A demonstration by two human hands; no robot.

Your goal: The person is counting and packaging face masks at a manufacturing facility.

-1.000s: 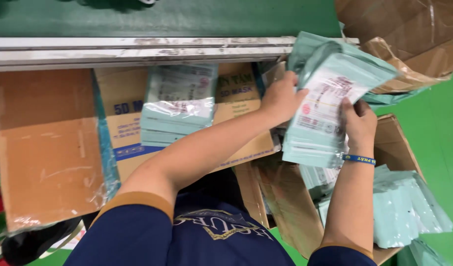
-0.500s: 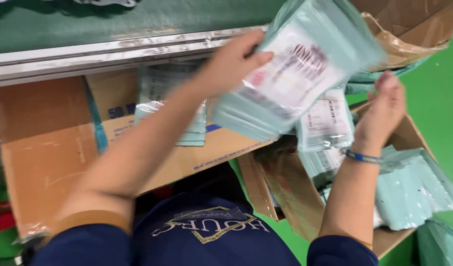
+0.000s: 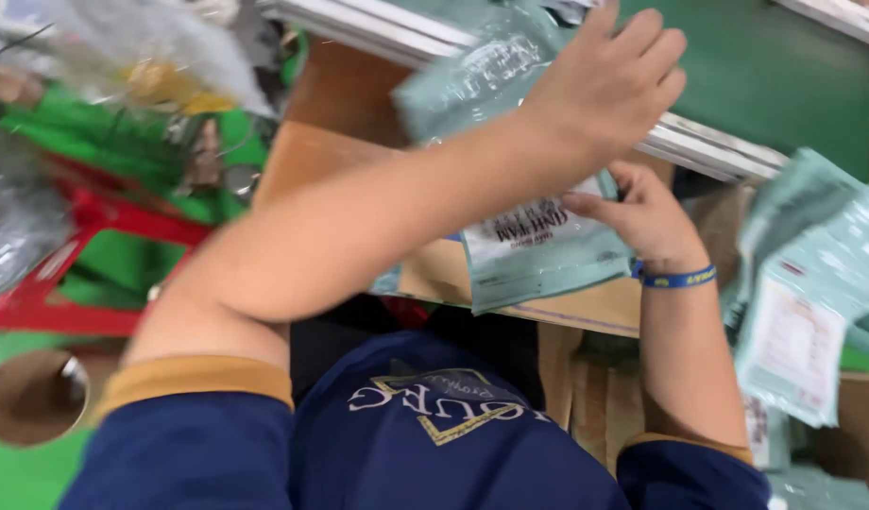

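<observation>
The person's left hand point(image 3: 609, 80) is reaching far across the scene, its grip pressing down on the upper part of a stack of pale green packets point(image 3: 534, 241); the fingers are lying flat and close together over the plastic, though motion blur is hiding how far they are curling under it. The right hand point(image 3: 642, 212), wearing a blue wristband point(image 3: 675, 277), is sitting just below and to the right, its grip pinching the right edge of the same stack between thumb and fingers. The stack is resting tilted over a brown cardboard box point(image 3: 567, 307), near a metal rail point(image 3: 708, 151). More green packets point(image 3: 808, 283) are lying to the right, blurred. A red stool point(image 3: 85, 236) is standing at the left.
</observation>
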